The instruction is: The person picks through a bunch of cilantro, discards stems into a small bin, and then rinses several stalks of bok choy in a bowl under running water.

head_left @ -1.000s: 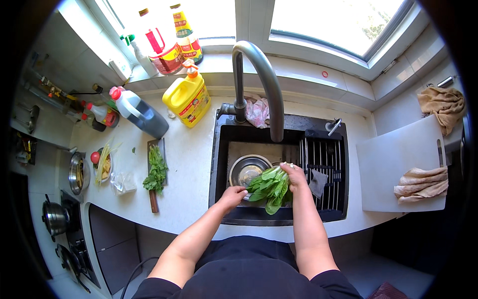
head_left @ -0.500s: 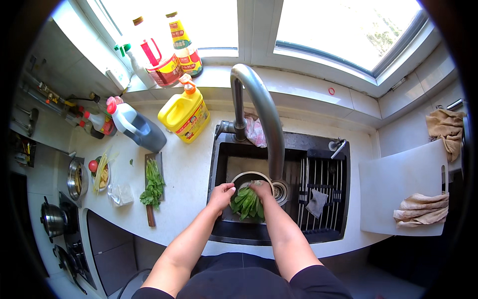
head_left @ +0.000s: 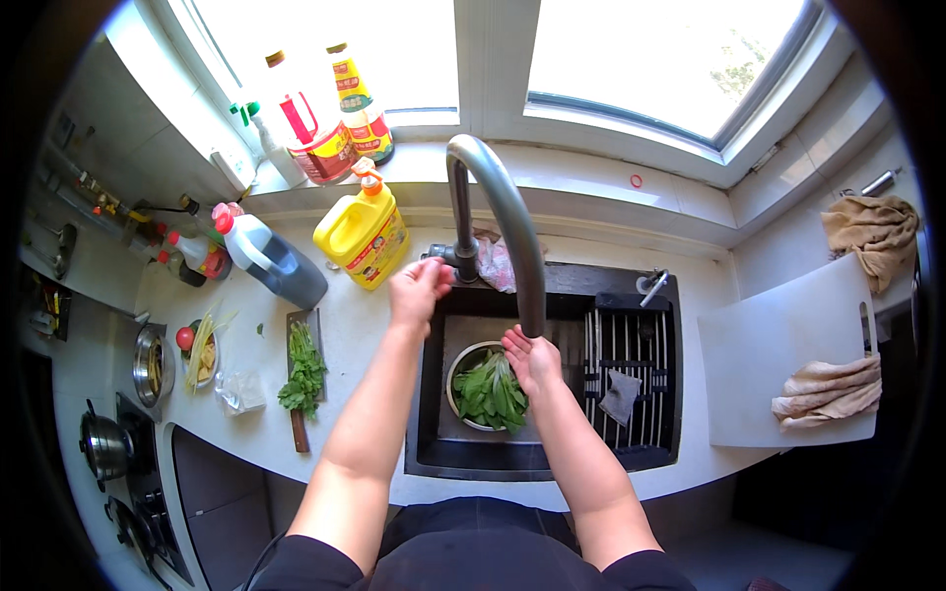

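Observation:
My left hand (head_left: pixel 417 288) is up at the base of the curved grey faucet (head_left: pixel 498 217), fingers closed around its handle (head_left: pixel 439 253). My right hand (head_left: pixel 533 357) hovers open, palm up, just under the spout, above a round metal bowl (head_left: pixel 459 366) in the black sink (head_left: pixel 434 453). The bowl holds a bunch of leafy greens (head_left: pixel 490 393). No water stream is visible.
A drying rack with a grey cloth (head_left: pixel 620 395) fills the sink's right side. A white cutting board (head_left: pixel 788 355) with a towel lies to the right. On the left counter stand a yellow jug (head_left: pixel 365 230), a dark bottle (head_left: pixel 268 258), and a board with chopped greens (head_left: pixel 302 370).
The greens went from my two hands into the metal bowl. My left hand then rose to the faucet handle and my right hand moved under the spout.

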Available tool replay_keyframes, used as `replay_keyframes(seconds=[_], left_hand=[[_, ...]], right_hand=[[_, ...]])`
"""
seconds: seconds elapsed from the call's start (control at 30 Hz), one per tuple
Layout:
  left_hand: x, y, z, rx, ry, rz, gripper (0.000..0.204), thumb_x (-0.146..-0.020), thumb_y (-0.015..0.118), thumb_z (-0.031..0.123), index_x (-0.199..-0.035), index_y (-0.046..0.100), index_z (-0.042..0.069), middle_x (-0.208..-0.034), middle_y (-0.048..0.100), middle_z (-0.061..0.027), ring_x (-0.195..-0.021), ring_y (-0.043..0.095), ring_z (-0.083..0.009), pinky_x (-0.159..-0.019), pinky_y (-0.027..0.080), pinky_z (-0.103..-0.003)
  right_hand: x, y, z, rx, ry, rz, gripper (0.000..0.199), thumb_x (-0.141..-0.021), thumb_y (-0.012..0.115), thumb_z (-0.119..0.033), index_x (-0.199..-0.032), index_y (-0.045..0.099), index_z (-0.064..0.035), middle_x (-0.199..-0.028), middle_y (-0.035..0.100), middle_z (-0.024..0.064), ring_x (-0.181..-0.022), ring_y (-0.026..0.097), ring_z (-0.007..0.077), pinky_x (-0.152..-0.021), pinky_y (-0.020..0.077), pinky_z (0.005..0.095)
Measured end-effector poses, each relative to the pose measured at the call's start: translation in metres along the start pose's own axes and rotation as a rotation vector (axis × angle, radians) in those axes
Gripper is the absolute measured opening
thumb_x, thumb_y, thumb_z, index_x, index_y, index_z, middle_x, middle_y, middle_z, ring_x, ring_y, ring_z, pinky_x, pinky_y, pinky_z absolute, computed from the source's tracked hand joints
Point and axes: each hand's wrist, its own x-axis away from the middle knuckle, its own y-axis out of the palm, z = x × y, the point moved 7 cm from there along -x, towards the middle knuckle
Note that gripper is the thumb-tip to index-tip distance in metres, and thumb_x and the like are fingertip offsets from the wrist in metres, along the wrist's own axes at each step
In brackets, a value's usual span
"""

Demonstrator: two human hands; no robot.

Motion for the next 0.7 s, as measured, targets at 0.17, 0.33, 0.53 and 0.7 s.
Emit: replay_keyframes(seconds=[0.17, 0.33, 0.53, 0.7], left_hand=[[-0.029, -0.034, 0.000, -0.082, -0.027, 0.146, 0.018, -0.089, 0.055, 0.016, -0.097, 0.059, 0.001, -0.082, 0.065, -0.0080, -0.067, 0.062, -0.0134, -0.059, 0.051, -0.023], [0.010, -0.002, -0.017, 0.006, -0.114, -0.022, 0.017, -0.089, 0.053, 0.016, -0.100, 0.058, 0.003, -0.086, 0.065, -0.0081, -0.072, 0.063, -0.0151, -0.062, 0.052, -0.026], [0.099, 0.045, -0.115, 0.471, -0.618, -0.110, 0.029, -0.094, 0.038, 0.011, -0.119, 0.041, -0.003, -0.111, 0.055, -0.0201, -0.097, 0.058, -0.0297, -0.085, 0.049, -0.040], [0.119, 0.056, -0.161, 0.728, -0.759, -0.124, 0.029, -0.095, 0.034, 0.011, -0.120, 0.041, -0.004, -0.118, 0.051, -0.0219, -0.109, 0.052, -0.0325, -0.093, 0.044, -0.044]], right_hand=[[0.014, 0.018, -0.007, -0.118, 0.089, -0.041, 0.035, -0.090, 0.044, -0.026, -0.110, 0.051, 0.0020, -0.110, 0.056, 0.0156, -0.102, 0.054, 0.0282, -0.092, 0.0384, 0.0379], [0.004, 0.021, 0.008, -0.164, 0.192, -0.063, 0.036, -0.093, 0.043, -0.032, -0.107, 0.053, -0.0003, -0.100, 0.059, 0.0138, -0.094, 0.057, 0.0273, -0.086, 0.0404, 0.0411], [-0.031, -0.003, 0.040, -0.221, 0.162, -0.141, 0.039, -0.089, 0.049, -0.040, -0.097, 0.052, -0.0016, -0.091, 0.056, 0.0116, -0.082, 0.055, 0.0236, -0.076, 0.0470, 0.0383], [-0.005, -0.020, 0.032, -0.120, 0.077, 0.033, 0.042, -0.090, 0.048, -0.041, -0.104, 0.051, -0.0009, -0.095, 0.055, 0.0098, -0.086, 0.055, 0.0207, -0.077, 0.0471, 0.0352]])
